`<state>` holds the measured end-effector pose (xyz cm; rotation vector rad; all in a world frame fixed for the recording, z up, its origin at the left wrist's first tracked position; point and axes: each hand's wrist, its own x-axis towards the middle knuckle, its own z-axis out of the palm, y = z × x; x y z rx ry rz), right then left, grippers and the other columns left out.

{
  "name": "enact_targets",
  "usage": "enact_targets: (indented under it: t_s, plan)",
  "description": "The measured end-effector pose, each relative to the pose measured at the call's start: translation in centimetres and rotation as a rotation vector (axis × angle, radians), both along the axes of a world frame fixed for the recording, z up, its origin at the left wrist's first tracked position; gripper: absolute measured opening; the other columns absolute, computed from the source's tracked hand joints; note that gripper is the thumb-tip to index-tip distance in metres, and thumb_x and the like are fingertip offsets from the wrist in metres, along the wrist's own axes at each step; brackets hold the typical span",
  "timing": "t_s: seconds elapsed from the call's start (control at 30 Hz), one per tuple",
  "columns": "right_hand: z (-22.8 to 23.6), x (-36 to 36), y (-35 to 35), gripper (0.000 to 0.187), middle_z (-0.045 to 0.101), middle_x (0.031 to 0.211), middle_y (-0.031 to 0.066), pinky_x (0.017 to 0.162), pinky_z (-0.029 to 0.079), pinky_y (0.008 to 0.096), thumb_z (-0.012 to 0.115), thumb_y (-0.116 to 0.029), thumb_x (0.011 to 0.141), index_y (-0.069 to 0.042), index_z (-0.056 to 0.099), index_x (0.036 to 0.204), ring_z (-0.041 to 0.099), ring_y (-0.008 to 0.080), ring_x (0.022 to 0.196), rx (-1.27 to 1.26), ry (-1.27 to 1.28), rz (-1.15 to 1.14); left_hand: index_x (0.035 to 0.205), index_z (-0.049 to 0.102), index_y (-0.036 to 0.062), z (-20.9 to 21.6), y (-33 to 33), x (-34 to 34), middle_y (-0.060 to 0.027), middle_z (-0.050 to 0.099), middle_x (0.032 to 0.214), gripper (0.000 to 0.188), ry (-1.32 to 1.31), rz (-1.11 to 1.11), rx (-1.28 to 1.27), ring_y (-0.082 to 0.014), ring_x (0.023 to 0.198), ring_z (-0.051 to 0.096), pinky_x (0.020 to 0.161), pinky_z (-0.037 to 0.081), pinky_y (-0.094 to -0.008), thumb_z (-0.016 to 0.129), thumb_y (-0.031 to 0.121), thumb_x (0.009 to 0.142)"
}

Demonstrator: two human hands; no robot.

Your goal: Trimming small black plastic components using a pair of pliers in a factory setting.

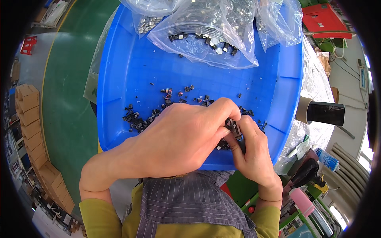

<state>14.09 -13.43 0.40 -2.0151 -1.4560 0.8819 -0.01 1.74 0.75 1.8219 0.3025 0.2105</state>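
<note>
2 hands on 1 small black part (235, 129): left hand (178, 133) has thumb and forefinger pinched nearly together at its left side; right hand (254, 148) curls finger and thumb around its right, contact partly hidden. Part sits between them, over blue tray (274, 85), long axis slanting far-left to near-right; neither hand clearly nearer.

Above the near side of the blue tray (104, 99), the person's left hand (180, 135) points rightward, back upward, thumb and index finger pinching. Nearer the tray's right wall, the right hand (256, 152) curls inward, fingertips close beside the left's.
</note>
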Motion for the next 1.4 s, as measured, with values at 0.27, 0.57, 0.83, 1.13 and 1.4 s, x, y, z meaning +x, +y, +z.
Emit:
enact_targets:
  t_s: [0.27,0.57,0.83,1.13,1.4]
  plan:
    - [0.0,-0.2,-0.3,0.021,0.060,0.082,0.0157,0.062,0.050,0.0402,0.066,0.004,0.080,-0.001,0.054,0.096,0.062,0.0360,0.072,0.027,0.097,-0.075,0.111,0.057,0.0019,-0.1,0.0,0.5,-0.0087,0.066,0.073,0.026,-0.012,-0.028,-0.093,-0.0181,0.066,0.067,0.060,0.050,-0.0271,0.058,-0.004,0.086]
    - [0.2,-0.2,-0.2,0.018,0.064,0.084,0.0193,0.063,0.051,0.0406,0.064,0.003,0.083,0.001,0.055,0.099,0.065,0.0381,0.078,0.018,0.203,-0.060,0.115,0.054,0.0012,0.3,-0.3,0.0,-0.0060,0.067,0.078,0.025,0.036,-0.035,-0.230,-0.0083,0.059,0.057,0.054,0.044,-0.0224,0.052,-0.004,0.091]
    - [1.1,0.1,0.0,0.019,0.066,0.089,0.0203,0.068,0.053,0.0389,0.061,0.003,0.086,0.002,0.057,0.104,0.067,0.0380,0.084,-0.025,0.390,-0.073,0.118,0.052,0.0011,0.3,-0.2,-0.1,-0.0072,0.068,0.082,0.025,0.024,-0.054,-0.294,-0.0069,0.060,0.055,0.054,0.044,-0.0210,0.052,-0.003,0.094]
    - [0.7,0.8,-0.8,0.016,0.068,0.090,0.0141,0.070,0.053,0.0332,0.062,-0.005,0.091,0.002,0.060,0.105,0.069,0.0234,0.080,0.022,0.575,-0.032,0.109,0.050,0.0018,-0.2,-0.5,-0.6,-0.0093,0.066,0.092,0.017,-0.118,0.069,-0.435,-0.0099,0.071,0.063,0.063,0.050,-0.0224,0.057,-0.003,0.094]
    - [0.2,0.9,-1.2,0.017,0.063,0.089,0.0214,0.067,0.050,0.0430,0.062,-0.003,0.088,0.002,0.056,0.103,0.064,0.0399,0.082,0.055,0.575,-0.034,0.104,0.050,0.0022,-0.8,-0.5,-0.1,-0.0141,0.062,0.105,0.015,-0.121,0.092,-0.634,-0.0134,0.076,0.065,0.054,0.048,-0.0212,0.057,-0.004,0.093]
